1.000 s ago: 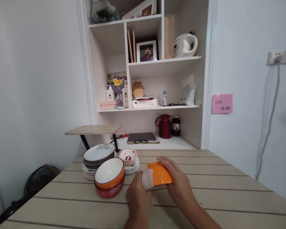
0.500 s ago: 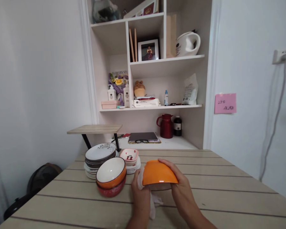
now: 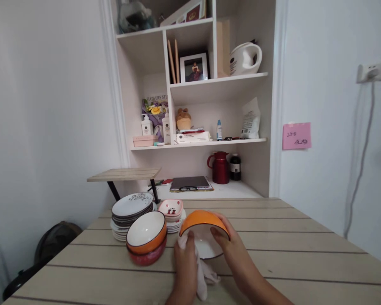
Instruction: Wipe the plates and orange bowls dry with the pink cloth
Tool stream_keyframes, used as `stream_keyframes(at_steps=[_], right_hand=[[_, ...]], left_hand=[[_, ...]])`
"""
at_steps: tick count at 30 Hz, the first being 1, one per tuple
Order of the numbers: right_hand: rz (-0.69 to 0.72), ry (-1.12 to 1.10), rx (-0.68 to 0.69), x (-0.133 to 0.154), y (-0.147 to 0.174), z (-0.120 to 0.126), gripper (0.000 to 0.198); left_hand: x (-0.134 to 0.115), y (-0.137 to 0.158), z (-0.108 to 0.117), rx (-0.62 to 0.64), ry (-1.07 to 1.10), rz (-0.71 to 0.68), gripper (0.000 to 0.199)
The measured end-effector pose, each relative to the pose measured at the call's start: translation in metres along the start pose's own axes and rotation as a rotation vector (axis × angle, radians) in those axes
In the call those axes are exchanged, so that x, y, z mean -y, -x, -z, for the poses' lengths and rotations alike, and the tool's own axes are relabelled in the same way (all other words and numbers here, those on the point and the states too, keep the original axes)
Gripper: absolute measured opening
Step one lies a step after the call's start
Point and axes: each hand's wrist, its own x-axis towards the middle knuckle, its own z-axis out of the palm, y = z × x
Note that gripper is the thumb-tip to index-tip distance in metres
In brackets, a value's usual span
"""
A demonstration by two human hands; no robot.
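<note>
An orange bowl [image 3: 206, 239] with a white inside and dark rim is tilted on its side above the table, its opening facing me. My right hand [image 3: 230, 245] grips its right rim, thumb inside and fingers behind. At the left rim, my left hand [image 3: 186, 256] is closed on a pale cloth [image 3: 203, 277], pressing it to the bowl; the cloth's loose end hangs down to the table. Left of my hands, another orange bowl [image 3: 147, 231] sits in a red bowl [image 3: 147, 256].
Behind the stacked bowls are a pile of plates [image 3: 132, 204] and small pink-rimmed dishes [image 3: 171, 208] on more plates. A low wooden stand [image 3: 123, 174] rises at the back left of the slatted table [image 3: 288, 262]. A red thermos jug [image 3: 220, 168] stands in the shelf unit.
The orange bowl has turned so its white inside now faces me, where before mostly its orange outside showed. My hands have shifted slightly left in view, still holding the bowl and cloth.
</note>
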Motion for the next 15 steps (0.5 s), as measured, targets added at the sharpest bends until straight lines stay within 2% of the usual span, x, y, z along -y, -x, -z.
stream_keyframes(at_steps=[2, 5, 9, 12, 15], right_hand=[[0.062, 0.096, -0.009, -0.002, -0.005, 0.005, 0.038], [0.177, 0.256, -0.050, 0.000, -0.007, 0.011, 0.051], [0.302, 0.442, -0.014, 0.005, -0.005, 0.014, 0.074], [0.314, 0.586, 0.031, 0.004, -0.004, 0.017, 0.070], [0.302, 0.627, 0.049, -0.001, -0.005, 0.019, 0.065]], left_hand=[[-0.004, -0.001, 0.001, -0.022, -0.049, -0.035, 0.036], [-0.006, -0.001, 0.003, -0.047, -0.092, -0.158, 0.032], [0.003, 0.003, 0.007, 0.025, -0.287, -0.216, 0.047], [0.007, 0.006, 0.010, 0.037, -0.484, -0.269, 0.053], [0.003, 0.007, 0.009, 0.054, -0.565, -0.307, 0.049]])
